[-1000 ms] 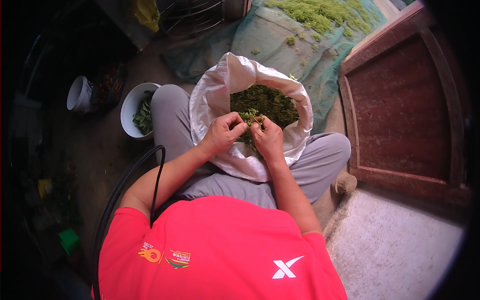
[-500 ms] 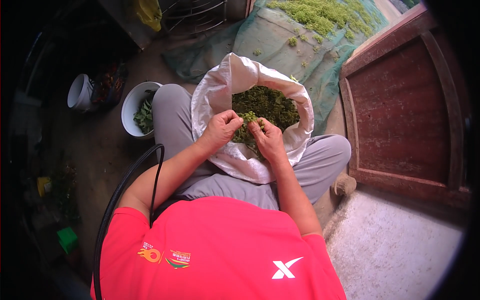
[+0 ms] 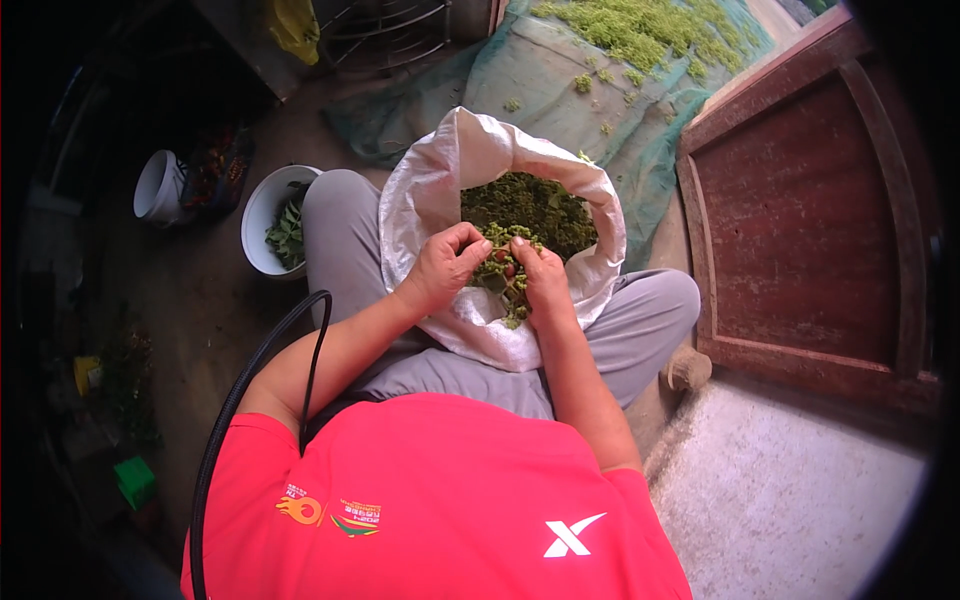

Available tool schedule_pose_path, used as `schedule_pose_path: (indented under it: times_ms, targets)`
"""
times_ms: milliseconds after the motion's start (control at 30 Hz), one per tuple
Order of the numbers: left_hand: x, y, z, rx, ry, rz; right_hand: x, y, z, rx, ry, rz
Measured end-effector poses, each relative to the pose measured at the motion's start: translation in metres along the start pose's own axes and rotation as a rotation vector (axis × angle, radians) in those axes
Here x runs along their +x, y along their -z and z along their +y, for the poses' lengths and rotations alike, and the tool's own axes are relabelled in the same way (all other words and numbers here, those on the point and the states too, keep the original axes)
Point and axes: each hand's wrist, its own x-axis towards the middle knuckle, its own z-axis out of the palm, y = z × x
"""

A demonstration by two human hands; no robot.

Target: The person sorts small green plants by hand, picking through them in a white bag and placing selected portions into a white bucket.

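Observation:
A white woven sack (image 3: 412,205) with its rim rolled down stands between my legs. Dark green berry clusters (image 3: 530,205), like green peppercorns, fill it. Over its opening, my right hand (image 3: 545,283) holds a bunch of small green peppercorns (image 3: 513,290), its thumb on top and the other fingers curled beneath. My left hand (image 3: 448,268) pinches the left side of that same bunch between thumb and forefinger. Exactly what sits between the left fingertips is too small to make out.
Left of my knee stands a white bucket (image 3: 252,237) with green leaves inside. Farther left are another white bucket (image 3: 156,185) and a dark crate (image 3: 218,165) of reddish things. Ahead, a green net (image 3: 560,100) bears spread-out green clusters (image 3: 640,35). A wooden door (image 3: 800,220) stands at right.
My right hand has turned a little, and more of the green bunch shows below and between my hands. The left hand has shifted slightly while still pinching.

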Motion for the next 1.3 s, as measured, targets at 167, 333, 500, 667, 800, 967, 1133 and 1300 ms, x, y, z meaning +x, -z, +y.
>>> schedule_pose_path:
  times_ms: [167,333,500,667,800,967,1133,1300]
  targets:
    - [-0.005,0.004,-0.003,0.002,-0.051,-0.037,0.005,0.019,-0.003,0.115,-0.126,0.191]
    - [0.003,0.021,0.011,-0.277,0.101,-0.052,-0.005,0.032,-0.007,-0.02,0.064,0.098]
    - [0.002,0.021,0.011,-0.305,0.215,-0.058,-0.01,0.009,-0.015,-0.316,0.406,-0.049]
    - [0.006,0.018,0.013,-0.274,0.19,-0.099,0.0,0.002,-0.007,-0.521,0.51,-0.13]
    - [0.002,0.037,0.015,-0.089,0.107,-0.101,-0.008,0.001,-0.014,-0.746,0.483,-0.215]
    - [-0.006,0.033,0.024,-0.521,0.409,-0.132,-0.015,-0.006,-0.042,-0.888,0.597,-0.444]
    - [-0.019,0.034,0.031,0.11,-0.118,0.019,-0.015,-0.023,-0.047,-1.08,0.619,-0.493]
    - [-0.023,0.032,0.033,0.409,-0.423,0.084,-0.014,-0.036,-0.038,-1.267,0.643,-0.274]
